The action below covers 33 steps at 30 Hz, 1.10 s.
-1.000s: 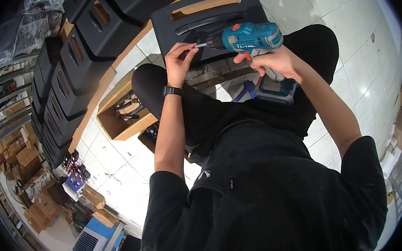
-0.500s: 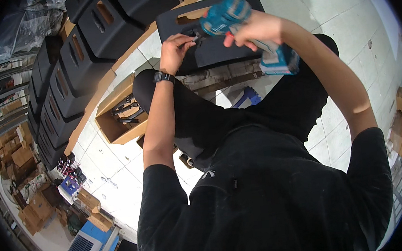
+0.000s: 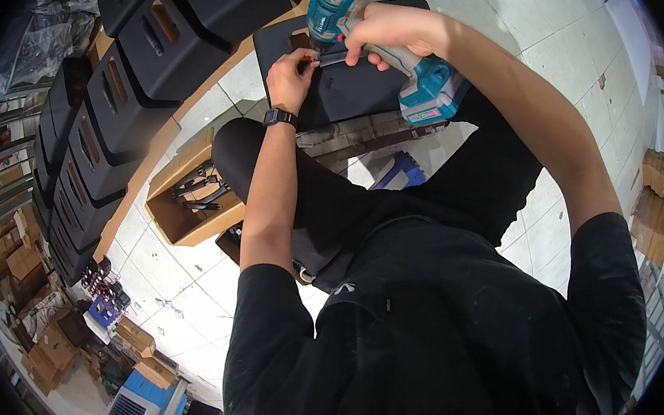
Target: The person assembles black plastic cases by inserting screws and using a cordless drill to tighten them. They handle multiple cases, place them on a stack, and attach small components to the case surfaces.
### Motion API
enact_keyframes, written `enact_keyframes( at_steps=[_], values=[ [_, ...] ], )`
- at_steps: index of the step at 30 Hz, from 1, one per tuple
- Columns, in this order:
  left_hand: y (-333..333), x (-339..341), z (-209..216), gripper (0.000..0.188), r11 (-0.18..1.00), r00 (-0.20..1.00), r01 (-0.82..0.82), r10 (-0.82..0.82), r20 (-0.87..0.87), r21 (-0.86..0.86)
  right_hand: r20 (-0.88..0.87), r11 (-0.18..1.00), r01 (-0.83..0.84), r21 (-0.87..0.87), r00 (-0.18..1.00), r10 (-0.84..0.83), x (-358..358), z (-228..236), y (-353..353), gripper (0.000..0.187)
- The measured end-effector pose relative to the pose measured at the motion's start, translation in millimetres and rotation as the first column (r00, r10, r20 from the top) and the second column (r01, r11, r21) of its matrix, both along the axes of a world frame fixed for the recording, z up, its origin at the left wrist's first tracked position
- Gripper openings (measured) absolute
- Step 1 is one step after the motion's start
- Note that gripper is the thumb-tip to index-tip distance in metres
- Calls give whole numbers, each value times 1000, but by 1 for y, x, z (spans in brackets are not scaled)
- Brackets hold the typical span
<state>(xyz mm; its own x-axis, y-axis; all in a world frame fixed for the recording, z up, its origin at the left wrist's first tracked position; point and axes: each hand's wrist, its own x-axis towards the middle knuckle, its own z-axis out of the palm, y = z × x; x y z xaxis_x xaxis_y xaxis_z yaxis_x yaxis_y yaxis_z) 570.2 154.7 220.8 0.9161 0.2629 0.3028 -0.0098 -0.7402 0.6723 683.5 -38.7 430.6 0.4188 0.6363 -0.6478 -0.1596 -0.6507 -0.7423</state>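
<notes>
A black moulded case (image 3: pixel 354 95) with a cut-out slot lies in front of my knees. My right hand (image 3: pixel 385 33) is wrapped round the grip of a teal cordless drill (image 3: pixel 332 8), its finger near the red switch. The drill's head points down toward the case, close to my left fingertips; its battery end leans back toward me. My left hand (image 3: pixel 288 80), with a black watch on the wrist, rests at the case's left side. Thumb and forefinger pinch at a spot beside the slot, on something too small to make out. The drill's tip is partly hidden there.
A row of similar black cases (image 3: pixel 116 96) stands on cardboard at the left. By my left knee is an open cardboard box (image 3: pixel 193 232) with black handle-like parts. A blue plastic piece (image 3: pixel 401 172) sits between my legs. Further left lie more cartons (image 3: pixel 50 339).
The drill has swung left and up, its head now angled down beside my left fingers. My left hand has shifted slightly, still pinching at the case.
</notes>
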Motion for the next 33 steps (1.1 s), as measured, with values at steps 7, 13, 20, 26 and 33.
enact_keyframes(
  at_steps=[7, 13, 20, 26, 33],
  values=[
    [4, -3, -10, 21, 994, 998, 1, 7, 64, -110, 40, 999, -38, -10, 998, 38, 1, 2, 5, 18],
    [12, -4, -10, 32, 1000, 999, 9, -8, -42, 22, 93, 991, -77, -110, 992, 88, -1, -4, 29, 17],
    [23, -2, -24, 41, 996, 982, 41, -26, -186, 77, 123, 977, -123, -172, 982, 145, -7, 7, 38, 17],
    [26, -4, -25, 41, 994, 979, 98, -89, -184, 42, 174, 965, -166, -203, 964, 203, -13, 9, 44, 14],
    [26, -7, -23, 48, 993, 974, 116, -107, -201, 35, 169, 974, -148, -173, 969, 178, -15, 12, 44, 13]
  ],
)
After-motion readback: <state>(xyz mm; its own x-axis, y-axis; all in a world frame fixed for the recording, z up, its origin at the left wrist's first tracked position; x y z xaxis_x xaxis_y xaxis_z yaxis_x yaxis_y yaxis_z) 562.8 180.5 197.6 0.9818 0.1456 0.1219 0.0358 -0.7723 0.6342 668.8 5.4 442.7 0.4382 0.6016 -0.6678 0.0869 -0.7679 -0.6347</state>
